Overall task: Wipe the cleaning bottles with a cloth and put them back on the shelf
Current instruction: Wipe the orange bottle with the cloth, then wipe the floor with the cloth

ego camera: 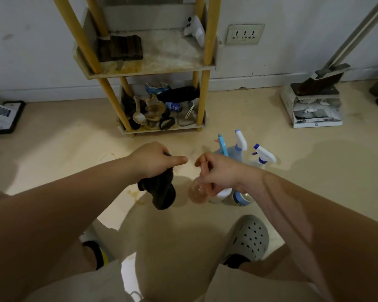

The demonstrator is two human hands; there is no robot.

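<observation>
My left hand (153, 159) grips the dark cloth (162, 192), which hangs bunched below my fist. My right hand (218, 171) pinches the neck of a clear bottle of amber liquid (198, 191), held low over the floor in front of the shelf (153, 68). I should wrap the cloth round its belly and turn it by the neck, keeping it upright. The spray bottles (263, 155) wait on the floor behind. No label is legible.

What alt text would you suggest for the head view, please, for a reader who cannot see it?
Seen from above, a person's left hand grips a dark cloth while the right hand holds a round clear bottle of brownish liquid by its neck. Several spray bottles stand on the floor beyond the right hand, before a yellow-posted shelf unit.
</observation>
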